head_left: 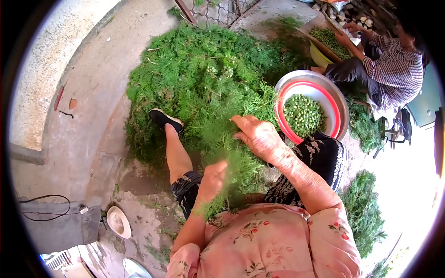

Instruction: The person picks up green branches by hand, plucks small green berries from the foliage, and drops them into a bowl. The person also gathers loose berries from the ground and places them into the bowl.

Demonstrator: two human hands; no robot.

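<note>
Fingers closed, my left hand (213,180) grips a green feathery branch (225,153) in front of my chest; the branch is partly blurred. My right hand (257,136) is at the branch's right side, its thumb and index finger bent toward the foliage; whether anything small is between them cannot be made out. Beyond both hands lies a large heap of cut green branches (185,69), with pale berry clusters on some. To the right of my right hand stands a metal basin (344,109) around a red-rimmed white bowl (320,92), which holds many small green berries (303,116).
A co-worker (394,69) in a checked shirt sits at the upper right, hands over a tray of green berries (329,39), with a yellow basin (319,56) below. More branches (361,213) lie at the right. A straw hat (118,222) and black cable (46,208) are lower left.
</note>
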